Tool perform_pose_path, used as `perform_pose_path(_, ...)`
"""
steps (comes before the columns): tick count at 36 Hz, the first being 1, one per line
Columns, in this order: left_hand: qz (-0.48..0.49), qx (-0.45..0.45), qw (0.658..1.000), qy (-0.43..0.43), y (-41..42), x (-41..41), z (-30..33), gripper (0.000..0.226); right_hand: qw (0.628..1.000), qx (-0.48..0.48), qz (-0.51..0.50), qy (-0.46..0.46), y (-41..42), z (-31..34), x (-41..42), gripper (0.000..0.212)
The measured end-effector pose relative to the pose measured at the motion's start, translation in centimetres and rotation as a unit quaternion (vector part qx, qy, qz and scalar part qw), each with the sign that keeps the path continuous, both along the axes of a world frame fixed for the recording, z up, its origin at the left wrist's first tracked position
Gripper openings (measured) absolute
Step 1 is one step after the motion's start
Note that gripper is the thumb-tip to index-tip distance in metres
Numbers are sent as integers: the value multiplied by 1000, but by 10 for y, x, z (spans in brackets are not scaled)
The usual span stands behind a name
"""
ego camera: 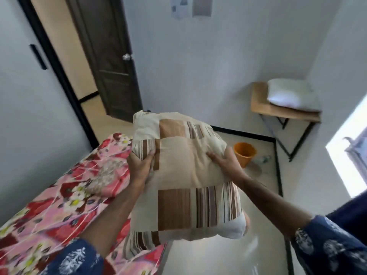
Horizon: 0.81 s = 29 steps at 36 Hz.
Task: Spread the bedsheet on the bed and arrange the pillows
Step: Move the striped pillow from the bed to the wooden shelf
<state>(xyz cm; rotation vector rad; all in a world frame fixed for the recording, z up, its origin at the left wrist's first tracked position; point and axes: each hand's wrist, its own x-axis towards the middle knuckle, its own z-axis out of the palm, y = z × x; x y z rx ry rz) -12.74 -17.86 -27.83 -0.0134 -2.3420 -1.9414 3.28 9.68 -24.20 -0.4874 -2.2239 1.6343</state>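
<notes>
I hold a cream and brown patchwork pillow point(184, 175) in the air in front of me, over the right edge of the bed. My left hand point(140, 167) grips its left side and my right hand point(224, 162) presses on its right side. A pink and red floral bedsheet point(59, 211) covers the bed at the lower left. A pillow in the same floral cloth point(107, 171) lies on the bed, just left of my left hand. A white pillow point(292, 95) rests on a wooden side table point(260, 108) in the far right corner.
An orange bucket point(244, 153) stands on the pale floor below the side table. A dark brown door point(107, 56) stands open at the far left. Bright light comes from a window point(349, 147) on the right wall.
</notes>
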Motion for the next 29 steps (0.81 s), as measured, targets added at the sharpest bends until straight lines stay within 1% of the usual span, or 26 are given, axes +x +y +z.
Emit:
perform_pose_path(1, -6, 0, 1000, 9, 23, -3, 6, 87, 1000, 3, -8, 11, 16, 7, 3, 66)
perform_pose_path(3, -18, -9, 1000, 9, 64, -12, 12, 98, 999, 7, -24, 29, 46, 19, 7, 39)
perform_pose_path(4, -30, -14, 999, 1, 83, -15, 17, 100, 999, 13, -30, 38, 61, 23, 8, 32)
perform_pose_path(5, -47, -17, 999, -2, 102, -22, 16, 101, 998, 20, -38, 47, 77, 26, 7, 32)
perform_pose_path(8, -81, -27, 996, 6, 160, -40, 24, 100, 995, 29, -82, 40, 127, 29, 0, 50)
perform_pose_path(11, -116, -35, 993, 15, 215, -67, 23, 87, 992, 34, -114, 46, 175, 27, -13, 59)
perform_pose_path(12, -125, -35, 991, 14, 234, -75, 25, 85, 991, 33, -126, 44, 187, 32, -17, 58)
perform_pose_path(15, -145, -22, 989, 23, 287, -108, 22, 89, 987, 42, -147, 52, 226, 38, -33, 32)
perform_pose_path(16, -150, -20, 988, 26, 304, -118, 23, 87, 986, 45, -152, 49, 238, 41, -40, 30)
perform_pose_path(19, -178, -16, 983, 28, 366, -155, 26, 78, 983, 56, -162, 61, 290, 42, -66, 45)
perform_pose_path(22, -209, -17, 978, 25, 426, -194, 34, 82, 977, 78, -182, 78, 337, 50, -92, 40)
perform_pose_path(25, -242, -25, 969, 36, 482, -233, 42, 89, 970, 95, -205, 88, 381, 58, -119, 40)
perform_pose_path(27, -261, -21, 964, 45, 515, -253, 49, 93, 967, 98, -216, 89, 412, 59, -135, 44)
perform_pose_path(29, -283, -20, 958, 49, 547, -268, 53, 92, 962, 88, -243, 87, 442, 60, -149, 51)
